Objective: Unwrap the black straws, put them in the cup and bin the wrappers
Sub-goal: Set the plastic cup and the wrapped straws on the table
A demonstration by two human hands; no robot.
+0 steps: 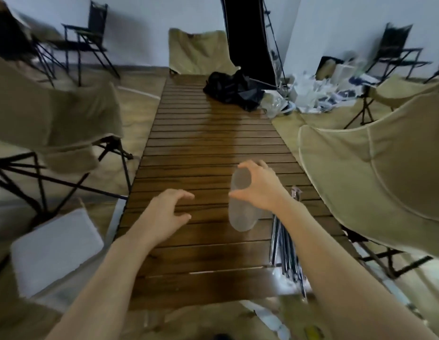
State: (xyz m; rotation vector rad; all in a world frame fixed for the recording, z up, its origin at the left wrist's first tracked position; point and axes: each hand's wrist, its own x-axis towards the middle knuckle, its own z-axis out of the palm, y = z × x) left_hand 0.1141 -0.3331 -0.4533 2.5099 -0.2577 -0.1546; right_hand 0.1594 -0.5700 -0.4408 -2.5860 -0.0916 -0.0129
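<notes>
— Your right hand, what's it doing?
— It grips the clear cup from above, fingers curled round its rim, above the slatted table.
— And your left hand?
— Curled loosely, holding nothing, just left of the cup.
— The straws?
— Your wrapped black straws lie under your right forearm; a black bag sits at the far end.

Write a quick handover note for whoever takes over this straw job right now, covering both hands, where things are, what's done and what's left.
Right hand grips the clear cup from above, over the wooden table.
Left hand is open, holding nothing, beside the cup.
Wrapped black straws lie bundled on the table's right edge, under the right forearm.
Done: nothing visible; no straw in the cup.
Left: unwrap the straws, put them in the cup, bin the wrappers. No bin can be made out for certain.
</notes>
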